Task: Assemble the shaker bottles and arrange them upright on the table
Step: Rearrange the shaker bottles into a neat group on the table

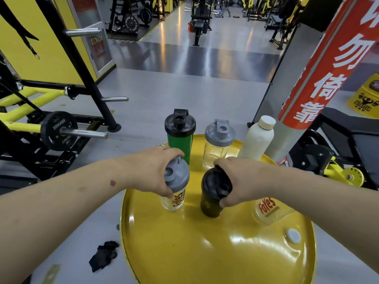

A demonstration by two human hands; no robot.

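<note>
Two hands grip lids — left hand [152, 171] grey-lidded bottle [174, 193] (upright), right hand [238, 179] black bottle [213, 197].

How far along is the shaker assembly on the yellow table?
Done: the green bottle with black lid and the clear bottle with grey lid stand capped and upright at the back of the round yellow table. In hand: the left hand grips the grey lid of a clear printed bottle; the right hand grips the black lid of a dark bottle. Left: a lidless clear printed cup by the right forearm.
</note>
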